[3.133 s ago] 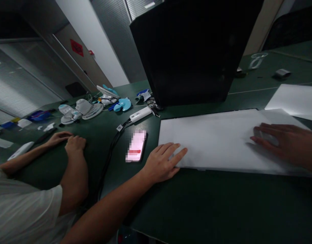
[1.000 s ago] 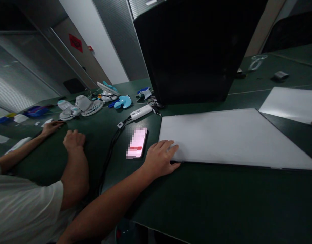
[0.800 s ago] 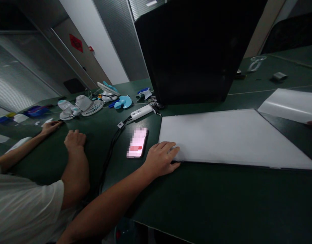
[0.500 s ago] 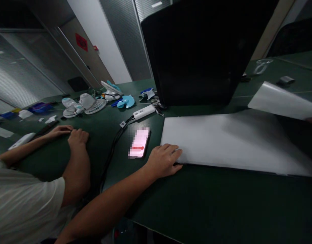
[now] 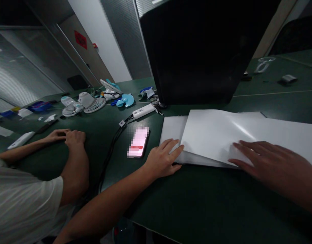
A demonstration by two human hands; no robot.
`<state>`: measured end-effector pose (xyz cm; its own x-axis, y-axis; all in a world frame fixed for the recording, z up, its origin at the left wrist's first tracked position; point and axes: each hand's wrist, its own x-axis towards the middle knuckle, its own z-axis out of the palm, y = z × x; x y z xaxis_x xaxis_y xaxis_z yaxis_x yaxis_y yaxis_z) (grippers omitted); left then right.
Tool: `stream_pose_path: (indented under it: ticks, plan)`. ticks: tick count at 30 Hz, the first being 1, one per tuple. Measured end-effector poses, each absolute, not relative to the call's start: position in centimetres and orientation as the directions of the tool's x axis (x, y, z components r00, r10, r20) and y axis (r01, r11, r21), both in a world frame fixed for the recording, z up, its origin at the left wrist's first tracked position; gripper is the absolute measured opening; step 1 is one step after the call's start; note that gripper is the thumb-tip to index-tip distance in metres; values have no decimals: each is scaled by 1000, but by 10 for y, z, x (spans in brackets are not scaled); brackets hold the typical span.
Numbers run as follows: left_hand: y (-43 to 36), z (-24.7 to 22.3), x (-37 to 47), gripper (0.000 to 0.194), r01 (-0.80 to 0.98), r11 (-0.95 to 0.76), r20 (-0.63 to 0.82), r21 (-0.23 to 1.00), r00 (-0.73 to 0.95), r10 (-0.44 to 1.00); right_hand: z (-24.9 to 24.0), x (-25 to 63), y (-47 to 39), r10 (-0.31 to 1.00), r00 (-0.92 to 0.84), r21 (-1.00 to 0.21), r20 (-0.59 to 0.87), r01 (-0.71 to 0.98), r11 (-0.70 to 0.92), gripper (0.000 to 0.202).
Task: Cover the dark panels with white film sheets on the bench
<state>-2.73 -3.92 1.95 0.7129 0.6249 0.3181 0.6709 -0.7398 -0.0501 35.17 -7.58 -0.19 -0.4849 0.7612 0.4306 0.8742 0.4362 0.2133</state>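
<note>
Board (image 5: 172, 127) reaches right from under my left hand (image 5: 162, 158), a glossy white sheet (image 5: 211, 130) slanting over it to my right hand (image 5: 267, 161), both lengthwise left to right. My left fingers spread open on the board's near-left corner; my right ones, loosely open, touch the sheet's near side.

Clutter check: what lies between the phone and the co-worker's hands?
Head view: black cables run across the green tabletop between them.
</note>
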Motion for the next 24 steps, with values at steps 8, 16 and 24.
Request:
stream_pose_path:
  ticks: [8,16,24]
  plan:
    - [-39,18,-27,61,678,-733,322,-45,705,632,-8,361,-64,715,-568,80,407,802,592,55]
    - [-38,19,-26,63,679,-734,332,-38,701,631,-8,366,-69,664,-663,169,344,740,651,85]
    - [-38,20,-25,66,684,-727,354,-56,695,626,8,383,-79,649,-611,190,453,777,600,71]
